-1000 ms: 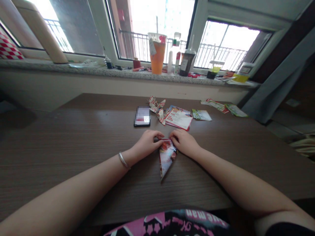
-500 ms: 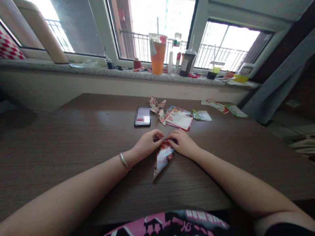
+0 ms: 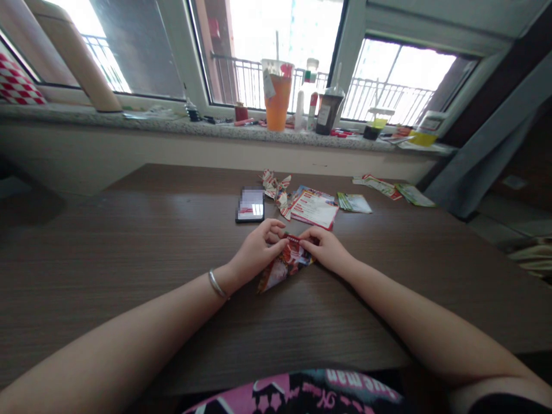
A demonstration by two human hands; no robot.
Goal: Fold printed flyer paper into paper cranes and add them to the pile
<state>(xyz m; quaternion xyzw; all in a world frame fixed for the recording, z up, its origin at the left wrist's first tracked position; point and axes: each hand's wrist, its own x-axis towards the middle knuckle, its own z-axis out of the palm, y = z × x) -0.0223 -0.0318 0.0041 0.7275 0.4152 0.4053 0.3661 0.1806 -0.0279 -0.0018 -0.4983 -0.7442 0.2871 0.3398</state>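
A folded piece of red printed paper point(image 3: 284, 264), shaped to a point, lies on the brown wooden table point(image 3: 129, 247) between my hands. My left hand point(image 3: 254, 250), with a silver bracelet at the wrist, pinches its upper left edge with closed fingers. My right hand point(image 3: 326, 249) pinches its upper right edge. The paper's pointed end aims toward the lower left, close to my left wrist.
Beyond my hands lie a dark phone point(image 3: 250, 205), a finished folded paper figure point(image 3: 276, 188), a red and white leaflet point(image 3: 314, 208) and more leaflets point(image 3: 353, 202) to the right. The windowsill holds an orange drink cup point(image 3: 276, 95), a dark cup point(image 3: 328, 109) and small bottles.
Both hands have lifted slightly away from me with the paper. The paper's pointed end has swung from pointing toward me to pointing lower left.
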